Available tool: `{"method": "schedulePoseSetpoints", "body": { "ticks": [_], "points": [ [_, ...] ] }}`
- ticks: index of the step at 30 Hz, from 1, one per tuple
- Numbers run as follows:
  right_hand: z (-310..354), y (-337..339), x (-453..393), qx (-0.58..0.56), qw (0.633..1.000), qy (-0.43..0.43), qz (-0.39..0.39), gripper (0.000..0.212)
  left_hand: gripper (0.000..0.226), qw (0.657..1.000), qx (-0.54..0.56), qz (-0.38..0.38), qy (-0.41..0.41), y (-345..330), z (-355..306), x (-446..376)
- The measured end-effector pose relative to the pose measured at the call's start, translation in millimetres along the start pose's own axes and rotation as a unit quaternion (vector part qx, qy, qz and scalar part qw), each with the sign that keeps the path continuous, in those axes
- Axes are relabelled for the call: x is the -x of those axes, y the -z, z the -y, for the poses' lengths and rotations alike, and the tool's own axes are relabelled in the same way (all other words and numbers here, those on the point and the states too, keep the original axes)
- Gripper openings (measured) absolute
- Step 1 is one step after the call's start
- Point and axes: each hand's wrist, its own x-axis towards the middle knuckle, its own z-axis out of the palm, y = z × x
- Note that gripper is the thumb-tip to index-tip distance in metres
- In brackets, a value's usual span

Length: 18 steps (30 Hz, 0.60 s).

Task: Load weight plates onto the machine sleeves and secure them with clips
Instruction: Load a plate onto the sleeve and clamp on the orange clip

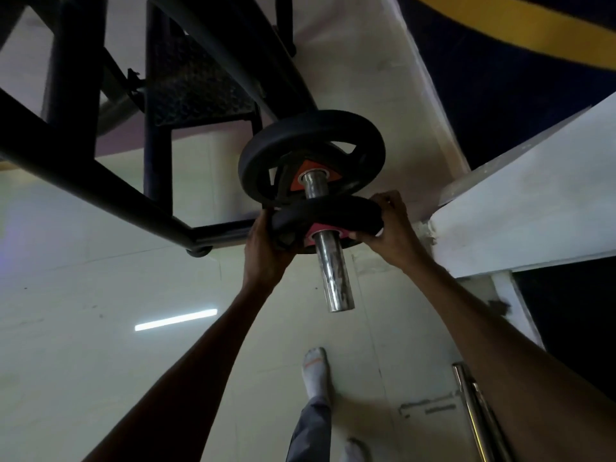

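One plate [313, 155] is already seated far up the sleeve [333, 278]. A second plate [328, 216] is clamped by left hand [266, 241] and right hand [390, 225], partway along. No clips are seen fitted.

Two black weight plates [311, 155] with orange-red hubs are sitting on a shiny chrome sleeve [333, 275], beside a black machine frame [83, 161] over pale cream floor [100, 295].

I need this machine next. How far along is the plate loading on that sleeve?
One black plate with an orange hub already sits far up the chrome sleeve. A second black plate is on the sleeve, gripped by the left hand and right hand, with a gap to the first. No clip is visible, so seating and clipping remain.
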Motion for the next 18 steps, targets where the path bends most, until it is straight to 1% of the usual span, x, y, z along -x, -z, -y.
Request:
{"method": "schedulePoseSetpoints", "body": {
  "ticks": [3, 6, 11, 14, 18],
  "points": [
    [4, 0, 34, -0.044, 0.999, -0.013, -0.002, 0.046, 0.06, 1.0, 0.002, -0.007, -0.003, -5, -2, 27],
    [10, 2, 72, -0.085, 0.996, -0.024, 0.006, 0.044, 0.058, 1.0, 0.01, 0.004, 0.0, -4, -2, 55],
    [13, 3, 126, -0.091, 0.995, -0.045, -0.008, 0.042, 0.044, 1.0, 0.011, 0.009, 0.014, -2, -3, 105],
    [13, 2, 164, -0.081, 0.995, -0.05, 0.005, 0.043, 0.036, 1.0, 0.003, 0.009, 0.029, -4, -4, 146],
    [25, 11, 220, -0.088, 0.995, -0.054, 0.018, 0.042, 0.029, 0.999, 0.022, 0.002, 0.033, 2, -12, 210]
  ]
}}
